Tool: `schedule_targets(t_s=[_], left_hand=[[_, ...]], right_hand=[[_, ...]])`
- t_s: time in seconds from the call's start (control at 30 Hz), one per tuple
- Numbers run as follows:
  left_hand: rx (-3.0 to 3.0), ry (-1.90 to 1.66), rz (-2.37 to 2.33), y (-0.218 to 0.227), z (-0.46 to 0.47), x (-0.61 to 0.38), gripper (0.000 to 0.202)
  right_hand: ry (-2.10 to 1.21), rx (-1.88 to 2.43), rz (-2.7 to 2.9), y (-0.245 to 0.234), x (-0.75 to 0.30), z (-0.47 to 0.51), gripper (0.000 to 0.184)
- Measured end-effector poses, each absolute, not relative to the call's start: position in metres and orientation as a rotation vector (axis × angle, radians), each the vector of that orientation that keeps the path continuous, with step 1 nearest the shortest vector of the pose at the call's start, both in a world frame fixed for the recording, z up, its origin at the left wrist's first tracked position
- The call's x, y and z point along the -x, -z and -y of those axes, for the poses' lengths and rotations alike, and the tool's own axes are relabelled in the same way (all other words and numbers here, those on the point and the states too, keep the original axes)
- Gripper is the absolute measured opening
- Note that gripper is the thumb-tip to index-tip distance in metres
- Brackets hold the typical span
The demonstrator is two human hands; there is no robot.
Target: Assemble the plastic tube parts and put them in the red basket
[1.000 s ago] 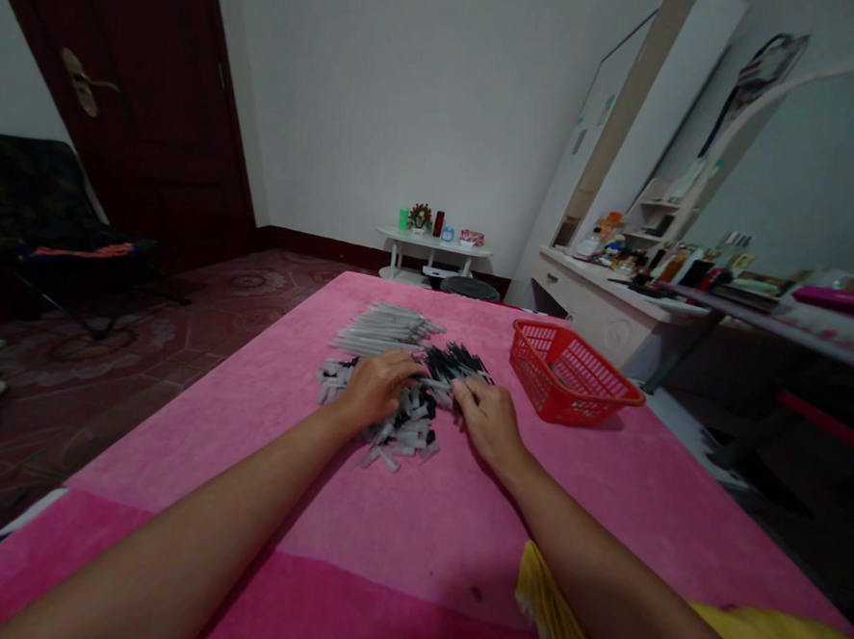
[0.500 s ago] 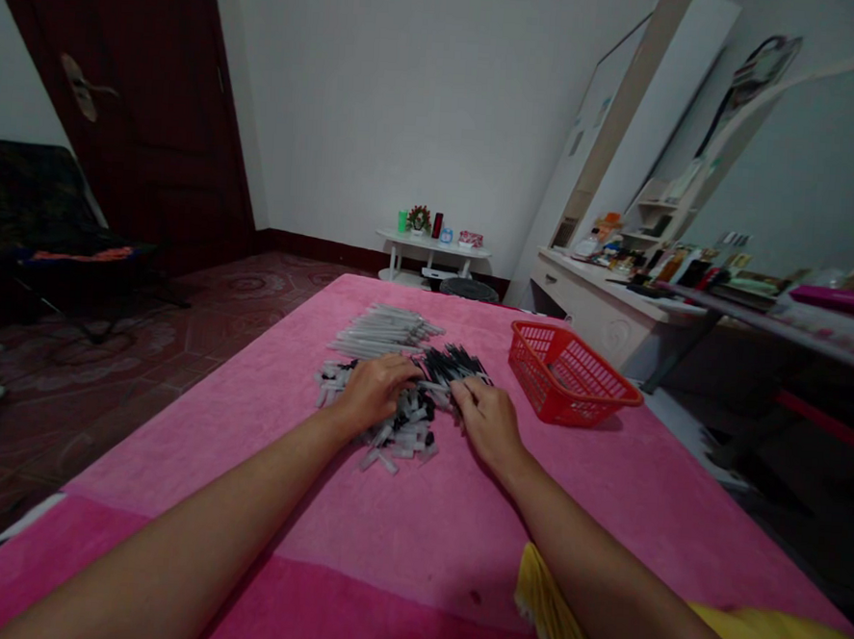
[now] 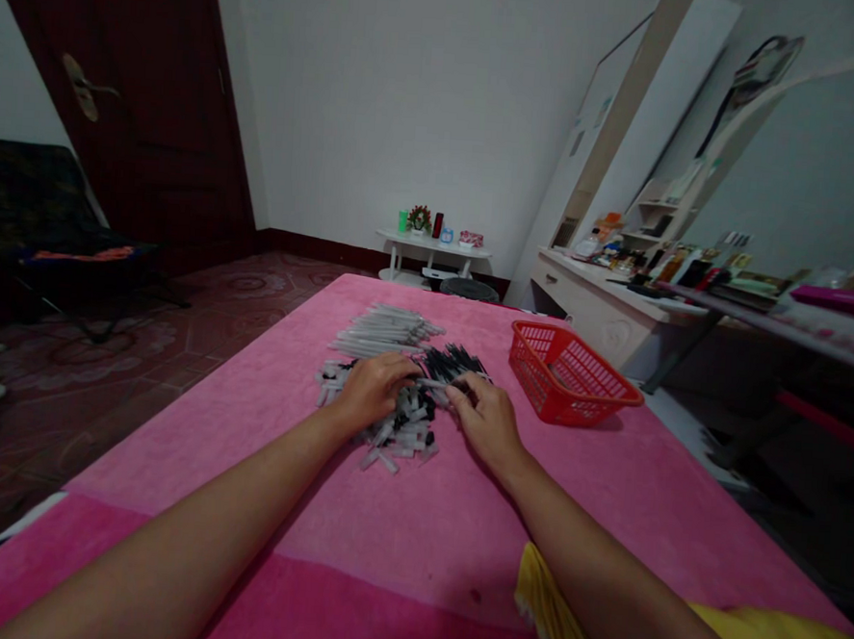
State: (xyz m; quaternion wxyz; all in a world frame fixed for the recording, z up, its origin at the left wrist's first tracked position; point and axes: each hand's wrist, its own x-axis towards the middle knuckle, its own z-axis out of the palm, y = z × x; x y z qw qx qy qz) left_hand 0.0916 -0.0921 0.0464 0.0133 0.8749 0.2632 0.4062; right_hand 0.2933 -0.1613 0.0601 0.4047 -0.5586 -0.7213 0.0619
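Pen (image 3: 434,385), or one part of it, is between the two hands, just above the heap of short caps (image 3: 409,439). The right hand (image 3: 485,421) is nearly closed, its thumb and finger pinching the right end. The left hand (image 3: 377,389) is curled at the other end; its fingertips are partly hidden, but it seems to have hold also. I judge the present step as the handling of this single piece from both ends. The next move, in my opinion, calls for a light pinch with the ends kept in line, because so thin a piece may turn or slip.

The pale tubes (image 3: 387,332) behind are long, straight and probably of smooth plastic. The caps are short and cloudy, with black bits among them. Thin black sticks (image 3: 457,362) lie bunched near the right hand. The pink cloth (image 3: 414,531) looks soft and fuzzy, while the red basket (image 3: 573,406) has stiff, pierced walls.
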Motion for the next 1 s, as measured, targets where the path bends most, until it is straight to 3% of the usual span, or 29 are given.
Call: schedule_targets(t_s=[0.33, 0.83, 1.0], left_hand=[[-2.866, -1.200, -0.802, -0.047, 0.092, -0.091, 0.021], [-2.840, -1.174, -0.858, -0.045, 0.093, -0.091, 0.024], [-2.228, -1.613, -0.976, -0.054, 0.091, -0.091, 0.020]], right_hand=[[-0.468, 1.349, 1.762, -0.050, -0.296, 0.155, 0.023], [-0.501, 1.345, 1.747, -0.052, -0.292, 0.157, 0.021], [-0.378, 1.358, 1.722, -0.057, -0.297, 0.158, 0.036]])
